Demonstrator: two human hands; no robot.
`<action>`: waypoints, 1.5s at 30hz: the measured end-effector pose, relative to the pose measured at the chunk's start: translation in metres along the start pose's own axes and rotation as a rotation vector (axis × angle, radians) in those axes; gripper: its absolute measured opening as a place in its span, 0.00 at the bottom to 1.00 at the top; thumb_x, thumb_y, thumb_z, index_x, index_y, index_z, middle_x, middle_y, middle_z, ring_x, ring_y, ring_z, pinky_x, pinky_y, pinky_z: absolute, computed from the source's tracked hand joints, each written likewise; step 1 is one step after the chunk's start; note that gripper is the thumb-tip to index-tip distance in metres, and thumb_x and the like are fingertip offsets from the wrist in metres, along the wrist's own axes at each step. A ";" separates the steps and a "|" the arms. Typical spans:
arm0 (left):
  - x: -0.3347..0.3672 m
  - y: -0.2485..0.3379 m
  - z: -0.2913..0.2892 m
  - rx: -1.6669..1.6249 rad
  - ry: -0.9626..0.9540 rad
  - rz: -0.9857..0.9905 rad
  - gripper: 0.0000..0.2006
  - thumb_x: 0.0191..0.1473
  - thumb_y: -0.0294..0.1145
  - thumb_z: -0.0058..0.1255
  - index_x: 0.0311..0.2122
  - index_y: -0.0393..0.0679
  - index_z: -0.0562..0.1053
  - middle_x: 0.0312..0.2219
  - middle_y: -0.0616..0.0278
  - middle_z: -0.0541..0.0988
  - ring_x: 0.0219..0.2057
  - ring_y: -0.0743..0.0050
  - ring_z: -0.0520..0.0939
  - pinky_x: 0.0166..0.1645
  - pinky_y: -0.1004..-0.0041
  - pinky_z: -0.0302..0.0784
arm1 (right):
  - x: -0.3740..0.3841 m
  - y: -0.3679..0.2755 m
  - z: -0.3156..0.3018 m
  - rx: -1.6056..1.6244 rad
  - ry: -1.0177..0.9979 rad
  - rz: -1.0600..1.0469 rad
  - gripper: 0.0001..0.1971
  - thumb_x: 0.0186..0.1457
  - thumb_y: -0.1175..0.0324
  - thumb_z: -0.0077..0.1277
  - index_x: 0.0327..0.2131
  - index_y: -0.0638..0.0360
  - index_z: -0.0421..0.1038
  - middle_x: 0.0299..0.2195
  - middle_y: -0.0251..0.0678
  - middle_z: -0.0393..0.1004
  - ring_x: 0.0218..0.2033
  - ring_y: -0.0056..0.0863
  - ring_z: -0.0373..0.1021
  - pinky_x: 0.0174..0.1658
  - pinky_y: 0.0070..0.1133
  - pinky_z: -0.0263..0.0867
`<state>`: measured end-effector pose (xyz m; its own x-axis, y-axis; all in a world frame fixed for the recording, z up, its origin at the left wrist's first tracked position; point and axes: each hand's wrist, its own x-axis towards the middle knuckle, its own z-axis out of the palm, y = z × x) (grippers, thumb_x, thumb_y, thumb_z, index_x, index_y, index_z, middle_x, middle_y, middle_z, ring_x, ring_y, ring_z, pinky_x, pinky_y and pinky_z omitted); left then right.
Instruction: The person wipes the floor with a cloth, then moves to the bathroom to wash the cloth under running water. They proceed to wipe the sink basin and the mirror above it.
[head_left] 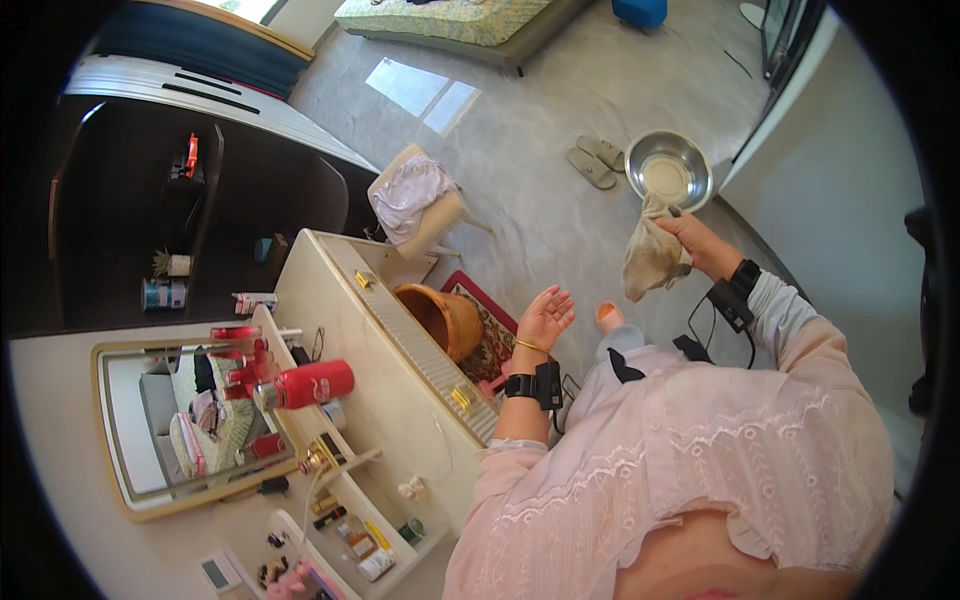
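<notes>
My right hand (704,246) grips a damp-looking, stained beige cloth (650,262), which hangs down from my fingers. Just beyond it, on the floor, stands a round metal basin (637,168), with the cloth's upper end at its near rim. My left hand (546,317) is held out in the middle with the fingers loosely extended and nothing in it. The nearest thing to it is the dressing table (345,325) on the left, topped by a red bottle (315,384) with a silver cap.
Grey slippers (592,166) lie beside the basin. A chair (437,228) draped with pale fabric stands past the dressing table. A wooden tub (466,325) sits on a red patterned rug (508,322). A mirror (130,430) and small bottles are at left; a bed (510,45) is far off.
</notes>
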<state>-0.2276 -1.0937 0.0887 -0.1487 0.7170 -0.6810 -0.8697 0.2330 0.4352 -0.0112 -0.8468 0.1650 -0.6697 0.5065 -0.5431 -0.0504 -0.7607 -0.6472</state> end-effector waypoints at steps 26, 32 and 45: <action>0.369 0.351 0.082 -0.363 -0.245 0.147 0.20 0.61 0.40 0.29 0.55 0.42 0.58 0.51 0.56 0.66 0.51 0.61 0.68 0.56 0.61 0.64 | 0.488 -0.161 0.160 -0.445 -0.461 0.275 0.48 0.42 0.62 0.58 0.61 0.57 0.34 0.56 0.41 0.51 0.55 0.33 0.52 0.56 0.26 0.51; 0.466 0.412 0.044 -0.405 -0.209 0.048 0.19 0.61 0.39 0.26 0.52 0.42 0.61 0.47 0.57 0.70 0.47 0.62 0.72 0.52 0.63 0.67 | 0.611 -0.140 0.182 -1.072 -0.437 -0.001 0.54 0.35 0.50 0.60 0.60 0.61 0.37 0.55 0.57 0.47 0.58 0.46 0.46 0.59 0.30 0.46; 0.590 0.516 -0.015 -0.613 -0.020 -0.042 0.17 0.52 0.33 0.33 0.44 0.38 0.67 0.41 0.56 0.74 0.43 0.61 0.75 0.50 0.63 0.69 | 0.778 -0.129 0.220 -1.154 -0.290 -0.192 0.44 0.33 0.61 0.62 0.55 0.62 0.51 0.50 0.52 0.58 0.53 0.42 0.55 0.56 0.28 0.52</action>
<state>-0.7711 -0.5601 -0.0979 -0.1048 0.7287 -0.6768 -0.9878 -0.1548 -0.0138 -0.6888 -0.4437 -0.0564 -0.8729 0.3487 -0.3413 0.4259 0.2033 -0.8816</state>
